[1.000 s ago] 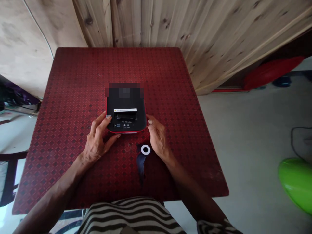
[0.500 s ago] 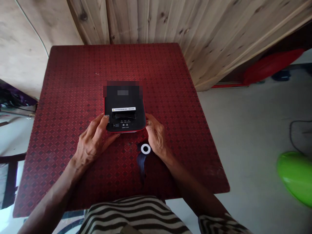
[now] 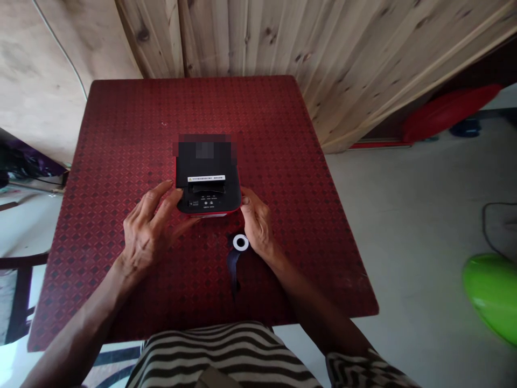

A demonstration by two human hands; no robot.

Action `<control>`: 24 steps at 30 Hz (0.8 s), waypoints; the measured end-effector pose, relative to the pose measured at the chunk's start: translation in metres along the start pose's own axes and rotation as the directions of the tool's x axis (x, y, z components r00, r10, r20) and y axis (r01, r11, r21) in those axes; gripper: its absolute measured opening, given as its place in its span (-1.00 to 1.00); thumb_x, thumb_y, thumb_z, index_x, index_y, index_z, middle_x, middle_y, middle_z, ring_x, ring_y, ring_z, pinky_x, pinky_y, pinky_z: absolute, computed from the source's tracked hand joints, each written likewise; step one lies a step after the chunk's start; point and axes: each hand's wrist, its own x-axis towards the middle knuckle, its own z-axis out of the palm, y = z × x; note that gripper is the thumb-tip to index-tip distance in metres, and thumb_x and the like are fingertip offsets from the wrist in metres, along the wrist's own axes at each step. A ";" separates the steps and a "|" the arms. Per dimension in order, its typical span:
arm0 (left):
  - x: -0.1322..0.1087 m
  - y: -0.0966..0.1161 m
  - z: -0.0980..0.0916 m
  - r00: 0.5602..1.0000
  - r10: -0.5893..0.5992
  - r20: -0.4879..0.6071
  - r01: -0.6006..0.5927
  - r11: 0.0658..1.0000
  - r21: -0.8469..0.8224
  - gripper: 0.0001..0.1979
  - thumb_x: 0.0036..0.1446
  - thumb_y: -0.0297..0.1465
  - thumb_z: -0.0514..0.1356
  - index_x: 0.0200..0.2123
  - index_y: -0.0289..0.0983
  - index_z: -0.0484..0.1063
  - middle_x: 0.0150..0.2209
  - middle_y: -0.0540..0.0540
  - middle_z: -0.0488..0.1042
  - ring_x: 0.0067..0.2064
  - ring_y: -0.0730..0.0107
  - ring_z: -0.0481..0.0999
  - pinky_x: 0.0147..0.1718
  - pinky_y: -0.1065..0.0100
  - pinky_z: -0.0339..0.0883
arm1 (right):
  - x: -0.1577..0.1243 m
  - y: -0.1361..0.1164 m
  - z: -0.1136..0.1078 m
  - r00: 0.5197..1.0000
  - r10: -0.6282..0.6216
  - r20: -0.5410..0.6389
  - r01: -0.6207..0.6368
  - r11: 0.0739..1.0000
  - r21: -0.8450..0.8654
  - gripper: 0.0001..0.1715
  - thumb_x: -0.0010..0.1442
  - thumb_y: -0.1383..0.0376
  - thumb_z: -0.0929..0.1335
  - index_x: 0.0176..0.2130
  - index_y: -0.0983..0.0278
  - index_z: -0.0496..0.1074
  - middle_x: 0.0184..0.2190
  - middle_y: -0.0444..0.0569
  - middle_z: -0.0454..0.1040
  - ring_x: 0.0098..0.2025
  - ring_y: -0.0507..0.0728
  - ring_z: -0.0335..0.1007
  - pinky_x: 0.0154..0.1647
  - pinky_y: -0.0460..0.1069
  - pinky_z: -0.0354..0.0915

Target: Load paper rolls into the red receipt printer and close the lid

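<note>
A small label printer (image 3: pixel 207 167) with a black top and red sides lies on the red patterned table (image 3: pixel 129 113). Its top carries a white warning strip, a dark slot and small buttons; its far end is pixelated. My left hand (image 3: pixel 143 226) is at the printer's front left corner, fingers spread, the index fingertip at the corner and the thumb near the front edge. Along the right side, my right hand (image 3: pixel 258 223) grips the printer, thumb bent against its edge. Close to that wrist sits a roll of dark ribbon (image 3: pixel 233 264) with a white ring-shaped core (image 3: pixel 235 243), its loose end trailing towards me.
Wooden plank walls (image 3: pixel 250 37) stand behind the table. On the floor to the right are a green rounded object (image 3: pixel 490 293) and a dark cable (image 3: pixel 484 226). A red object (image 3: pixel 452 110) is farther back. Part of a dark chair (image 3: pixel 20 291) shows at left.
My left hand has loosened from the printer's left corner and drawn slightly left, its fingers spreading. My right hand keeps its hold on the right side.
</note>
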 end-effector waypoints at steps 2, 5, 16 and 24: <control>0.000 -0.001 0.000 1.000 -0.013 -0.004 0.013 0.999 -0.030 -0.43 0.24 -0.09 0.41 0.23 -0.10 0.38 0.14 -0.16 0.57 0.05 0.14 0.67 -0.05 0.21 0.63 | 0.000 -0.001 0.000 1.000 -0.001 -0.002 0.001 1.000 0.006 -0.51 0.55 -0.03 0.18 0.10 0.08 0.57 0.12 -0.01 0.64 0.24 0.20 0.54 0.27 0.19 0.42; 0.002 -0.002 0.000 1.000 -0.022 0.011 0.023 0.999 -0.048 -0.49 0.23 -0.09 0.41 0.16 -0.10 0.43 0.11 -0.14 0.56 0.02 0.19 0.65 -0.05 0.24 0.63 | 0.000 -0.002 0.000 1.000 0.009 0.003 -0.009 1.000 -0.007 -0.51 0.55 -0.02 0.18 0.10 0.08 0.57 0.13 0.00 0.64 0.24 0.21 0.54 0.26 0.19 0.42; -0.008 0.002 0.012 0.993 -0.117 0.030 0.121 0.969 -0.215 -0.36 0.24 -0.20 0.42 0.29 -0.19 0.29 0.16 -0.22 0.50 0.18 0.14 0.58 0.09 0.16 0.64 | 0.001 -0.002 -0.001 1.000 0.012 0.028 -0.011 1.000 -0.017 -0.50 0.55 -0.02 0.16 0.13 0.06 0.56 0.15 0.00 0.63 0.25 0.19 0.53 0.28 0.17 0.40; -0.025 0.012 0.026 0.991 -0.137 -0.001 0.132 0.957 -0.258 -0.18 0.26 -0.31 0.42 0.45 -0.16 0.11 0.24 -0.26 0.48 0.25 0.11 0.55 0.14 0.14 0.64 | 0.000 -0.005 -0.004 0.998 0.037 0.042 -0.036 0.999 -0.029 -0.50 0.53 -0.03 0.18 0.10 0.07 0.58 0.13 -0.01 0.65 0.24 0.19 0.54 0.27 0.18 0.41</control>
